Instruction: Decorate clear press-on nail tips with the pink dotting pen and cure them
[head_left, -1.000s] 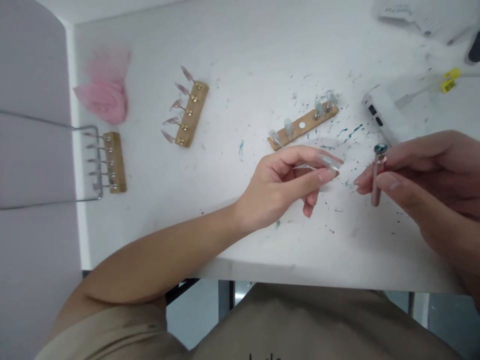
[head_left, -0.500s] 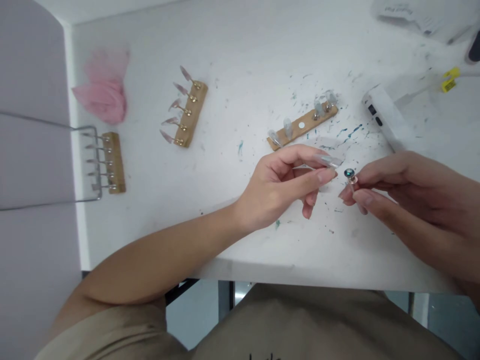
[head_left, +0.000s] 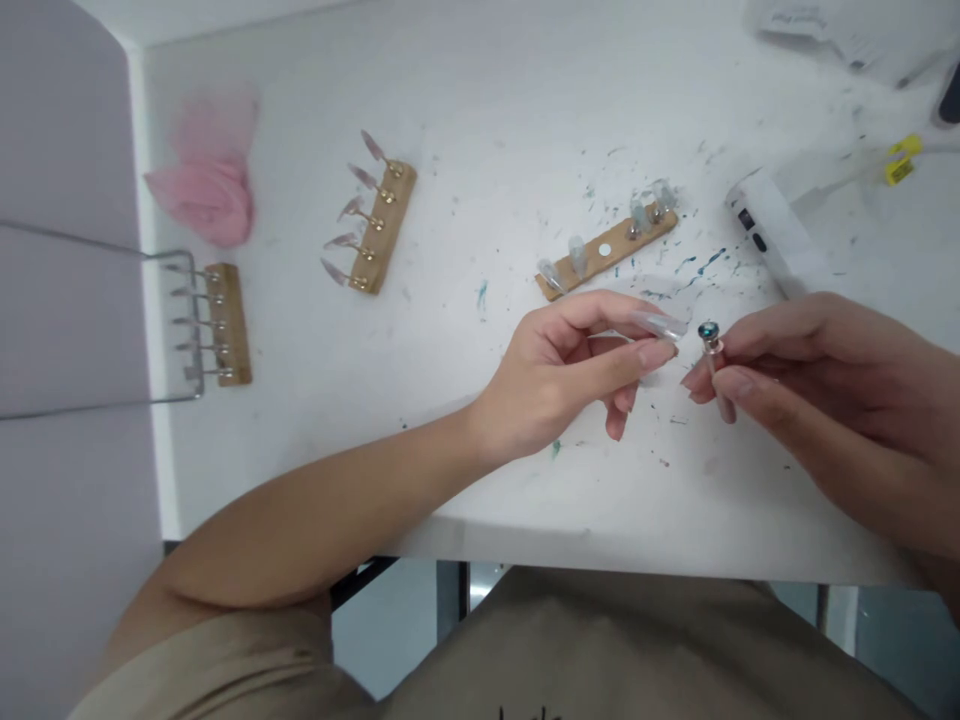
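Pale lavender wall (head_left: 67, 300) on the left, white tabletop (head_left: 480, 80) in front, and bits of dark teal gunk (head_left: 709, 262) smeared around the work spot. First worry, imo: the left hand (head_left: 559, 380) has a see-through nail tip (head_left: 661, 325) in a light thumb-and-index pinch. It looks smooth and thin, so a bump or a squeeze off-centre could make it spin or pop out. Second worry is the short pinkish rod (head_left: 724, 405) in the right hand (head_left: 825, 400): its round, shiny teal head (head_left: 709, 332) faces up, and if the rod rolled between those fingers, the head could knock the tip or smudge it. Flecks could also stick to either piece if dropped.

As for position, the nail tip lies along the end of the left index finger, its far end poking out past the thumb toward the right hand. Exact contact under the thumb is hard to make out. The rod is clamped between right thumb and fingers, head sticking out above the grip, just beside the nail tip but not touching it. Behind the left hand sits a wooden bar (head_left: 589, 268) with more clear tips.
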